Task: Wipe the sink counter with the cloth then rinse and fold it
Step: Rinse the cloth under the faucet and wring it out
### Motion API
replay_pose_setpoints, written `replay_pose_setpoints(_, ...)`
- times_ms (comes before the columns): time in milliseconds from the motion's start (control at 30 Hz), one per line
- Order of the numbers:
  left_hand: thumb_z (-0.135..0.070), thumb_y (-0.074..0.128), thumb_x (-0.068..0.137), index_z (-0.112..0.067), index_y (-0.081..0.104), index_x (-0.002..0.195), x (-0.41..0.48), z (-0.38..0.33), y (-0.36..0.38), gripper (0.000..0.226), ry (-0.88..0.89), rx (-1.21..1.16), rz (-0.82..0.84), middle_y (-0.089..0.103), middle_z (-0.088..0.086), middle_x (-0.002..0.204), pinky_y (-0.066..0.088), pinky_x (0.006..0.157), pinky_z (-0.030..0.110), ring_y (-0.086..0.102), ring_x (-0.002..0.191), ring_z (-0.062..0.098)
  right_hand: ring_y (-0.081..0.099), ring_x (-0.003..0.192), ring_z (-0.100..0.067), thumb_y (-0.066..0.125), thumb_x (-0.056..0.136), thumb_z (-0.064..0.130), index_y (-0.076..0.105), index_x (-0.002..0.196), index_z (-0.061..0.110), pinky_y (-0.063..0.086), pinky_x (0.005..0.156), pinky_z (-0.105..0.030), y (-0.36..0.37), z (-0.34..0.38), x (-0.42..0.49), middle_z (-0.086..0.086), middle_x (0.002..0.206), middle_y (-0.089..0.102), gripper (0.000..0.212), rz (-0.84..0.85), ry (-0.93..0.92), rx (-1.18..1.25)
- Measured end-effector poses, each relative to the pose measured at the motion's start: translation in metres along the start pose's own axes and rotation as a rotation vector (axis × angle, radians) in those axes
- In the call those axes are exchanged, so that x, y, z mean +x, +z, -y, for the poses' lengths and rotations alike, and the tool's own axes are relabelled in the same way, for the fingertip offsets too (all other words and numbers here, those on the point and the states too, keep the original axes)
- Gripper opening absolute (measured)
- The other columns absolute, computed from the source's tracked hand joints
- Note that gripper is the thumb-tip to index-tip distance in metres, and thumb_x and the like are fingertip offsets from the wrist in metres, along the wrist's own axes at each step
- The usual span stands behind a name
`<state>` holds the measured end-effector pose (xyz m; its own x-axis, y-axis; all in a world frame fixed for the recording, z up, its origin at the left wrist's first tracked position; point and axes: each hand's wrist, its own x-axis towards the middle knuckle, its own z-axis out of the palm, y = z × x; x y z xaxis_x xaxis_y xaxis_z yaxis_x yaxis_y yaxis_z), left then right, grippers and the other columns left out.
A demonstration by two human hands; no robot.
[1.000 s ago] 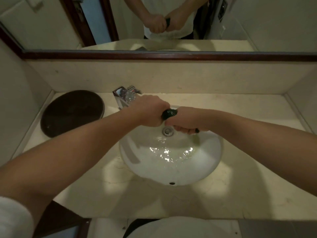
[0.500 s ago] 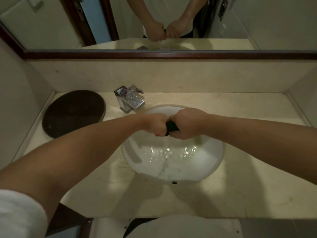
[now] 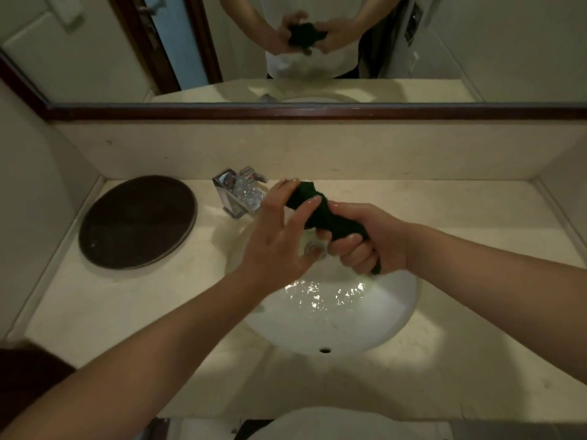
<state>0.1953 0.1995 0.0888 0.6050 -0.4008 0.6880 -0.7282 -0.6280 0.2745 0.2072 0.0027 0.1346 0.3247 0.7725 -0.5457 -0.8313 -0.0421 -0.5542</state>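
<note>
Head view looks down on a white sink (image 3: 384, 322) set in a pale counter (image 3: 476, 312), with shallow water glinting in the bowl.

The cloth (image 3: 317, 208), dark green and twisted into a tight roll, is held above the bowl near the drain (image 3: 313, 247). Its long axis runs from about 10 o'clock, where the free end points at the faucet (image 3: 238, 192), down to about 4 o'clock, where a short tail pokes out under the fist.

The right hand (image 3: 365, 241) is clenched round the lower half of the roll and carries it alone. The left hand (image 3: 279, 236) lies at 9 o'clock of the cloth, released, with fingers straight and spread. One fingertip rests on the roll's middle and the thumb reaches toward the far end, but nothing is curled round it.

By my reading the wringing is about done, and unrolling for the fold comes next. That turns on the free end at 10 o'clock, which the left hand is nearer to and could take with a short reach.

The faucet stands just beyond that end and is the only thing close enough to bump. A round dark tray (image 3: 136, 222) sits well apart at 9 o'clock on the counter. The mirror (image 3: 476, 42) at 12 o'clock shows both hands with the cloth.
</note>
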Motion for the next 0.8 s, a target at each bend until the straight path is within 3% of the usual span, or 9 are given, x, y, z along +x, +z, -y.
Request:
replay_pose_setpoints(100,-0.054,0.033,0.095,-0.008,0.049,0.124,0.027,-0.005,-0.011,0.057,0.154,0.076,-0.130,0.043,0.019,0.135,0.034,0.111,0.050,0.039,0.130,0.042,0.020,0.037,-0.004,0.055,0.088,0.053,0.051,0.083,0.015,0.019,0.033,-0.014,0.019,-0.003,0.002,0.009,0.053,0.027,0.038,0.285,0.091,0.061)
replay_pose_setpoints(167,-0.039,0.042,0.097,-0.004,0.057,0.111,0.042,-0.005,-0.023,0.041,0.278,0.062,-0.161,0.063,0.021,0.114,0.044,0.101,0.049,0.053,0.118,0.039,0.020,0.038,-0.005,0.064,0.084,0.046,0.052,0.081,0.015,0.020,0.034,-0.013,0.029,0.003,-0.002,0.008,0.054,0.026,0.034,0.344,0.103,0.024)
replay_pose_setpoints(233,-0.011,0.061,0.090,-0.002,0.064,0.095,0.058,-0.007,-0.034,0.011,0.384,0.017,-0.176,0.069,0.018,0.090,0.053,0.079,0.045,0.064,0.092,0.035,0.018,0.039,-0.006,0.072,0.076,0.038,0.053,0.075,0.016,0.017,0.035,-0.012,0.039,0.010,-0.005,0.009,0.052,0.026,0.029,0.312,0.124,-0.081)
replay_pose_setpoints(333,0.004,0.065,0.084,0.000,0.069,0.079,0.077,-0.007,-0.043,0.007,0.490,0.018,-0.062,0.071,0.016,0.088,0.050,0.055,0.040,0.063,0.068,0.031,0.013,0.038,-0.007,0.067,0.074,0.025,0.050,0.059,0.022,0.012,0.037,-0.011,0.052,0.017,-0.008,0.011,0.045,0.032,0.023,0.159,0.132,-0.280)
replay_pose_setpoints(467,-0.006,0.066,0.083,-0.008,0.064,0.080,0.084,0.002,-0.042,0.004,0.415,0.236,0.217,0.073,0.012,0.111,0.048,0.044,0.033,0.068,0.074,0.031,0.013,0.038,-0.007,0.057,0.089,0.020,0.038,0.046,0.025,0.007,0.040,-0.018,0.052,0.030,-0.010,0.008,0.047,0.023,0.047,-0.213,0.113,-0.549)
replay_pose_setpoints(533,-0.005,0.067,0.079,-0.006,0.060,0.086,0.085,0.003,-0.039,0.010,0.328,0.262,0.413,0.069,0.019,0.115,0.050,0.047,0.037,0.068,0.080,0.037,0.015,0.040,-0.009,0.057,0.090,0.017,0.036,0.050,0.023,0.009,0.041,-0.019,0.047,0.034,-0.009,0.005,0.050,0.022,0.046,-0.364,0.114,-0.632)
replay_pose_setpoints(600,0.000,0.062,0.079,-0.006,0.055,0.093,0.089,-0.002,-0.039,0.016,0.206,0.266,0.603,0.064,0.021,0.101,0.043,0.049,0.038,0.063,0.072,0.040,0.019,0.041,-0.011,0.061,0.087,0.016,0.033,0.057,0.021,0.012,0.042,-0.020,0.043,0.035,-0.004,0.003,0.051,0.025,0.042,-0.496,0.114,-0.710)
replay_pose_setpoints(700,-0.007,0.052,0.090,-0.011,0.049,0.104,0.093,-0.011,-0.034,0.015,0.044,0.469,0.789,0.047,0.008,0.083,0.035,0.055,0.038,0.050,0.068,0.031,0.030,0.042,-0.017,0.063,0.080,0.019,0.042,0.060,0.016,0.022,0.044,-0.023,0.039,0.032,0.003,-0.003,0.054,0.038,0.029,-0.678,0.105,-0.924)
replay_pose_setpoints(800,-0.015,0.054,0.090,-0.017,0.048,0.091,0.096,-0.017,-0.029,0.007,-0.098,0.550,0.896,0.041,0.001,0.068,0.036,0.054,0.034,0.047,0.067,0.026,0.039,0.047,-0.021,0.063,0.076,0.019,0.050,0.066,0.010,0.028,0.045,-0.023,0.034,0.028,0.014,-0.006,0.057,0.045,0.019,-0.819,0.031,-1.133)
